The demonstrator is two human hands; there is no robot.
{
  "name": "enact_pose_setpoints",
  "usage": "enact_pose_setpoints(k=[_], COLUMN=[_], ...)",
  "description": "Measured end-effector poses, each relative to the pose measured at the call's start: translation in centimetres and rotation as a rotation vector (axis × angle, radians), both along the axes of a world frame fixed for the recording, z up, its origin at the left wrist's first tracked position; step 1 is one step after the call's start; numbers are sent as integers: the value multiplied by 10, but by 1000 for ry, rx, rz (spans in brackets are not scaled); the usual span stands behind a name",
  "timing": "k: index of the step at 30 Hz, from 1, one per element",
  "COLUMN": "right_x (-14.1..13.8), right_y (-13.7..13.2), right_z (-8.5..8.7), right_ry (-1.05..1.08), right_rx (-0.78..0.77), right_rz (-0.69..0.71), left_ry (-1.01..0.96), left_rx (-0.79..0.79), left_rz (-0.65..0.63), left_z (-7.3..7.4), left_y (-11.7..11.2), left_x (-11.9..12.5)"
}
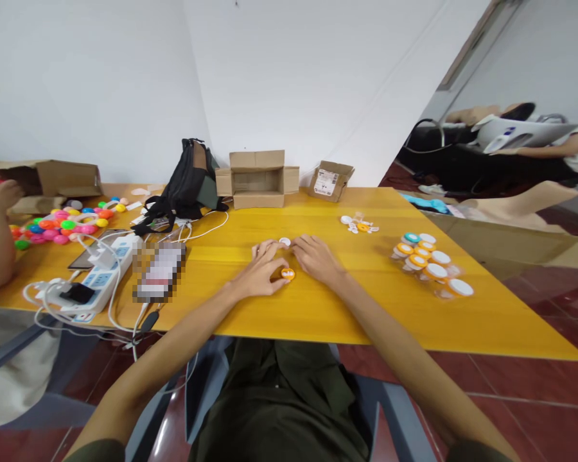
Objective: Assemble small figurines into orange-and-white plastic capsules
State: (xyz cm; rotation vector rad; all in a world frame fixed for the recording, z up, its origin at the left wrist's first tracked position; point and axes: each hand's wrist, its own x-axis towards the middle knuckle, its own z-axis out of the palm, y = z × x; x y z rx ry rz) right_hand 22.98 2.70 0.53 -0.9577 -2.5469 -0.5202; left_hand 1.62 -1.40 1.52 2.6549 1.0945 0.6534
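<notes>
The left grip (260,274) is holding an orange-rimmed cap (288,274) at thumb and fingertip. The right grip (316,258) is bending its fingers just beside a white disc (284,242). On the bench (318,317), lidded jars (436,271) are standing right of both grips, and an opened carton (257,200) is sitting beyond.
</notes>
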Motion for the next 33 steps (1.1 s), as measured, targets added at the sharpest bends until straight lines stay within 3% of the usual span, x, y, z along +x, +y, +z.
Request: enact_pose_setpoints(k=[8,20,33], right_x=[9,-2,2], right_y=[-41,-48,-51], right_z=[0,-3,-6], right_ry=[317,251,284], right_rx=[-146,13,-68], right_rz=[138,212,197], left_ry=[-28,-29,-36], left_rx=[-49,-47,-52], left_rz=[37,34,28], left_z=[-1,-1,-1], left_y=[2,3,3], left_x=[3,3,2])
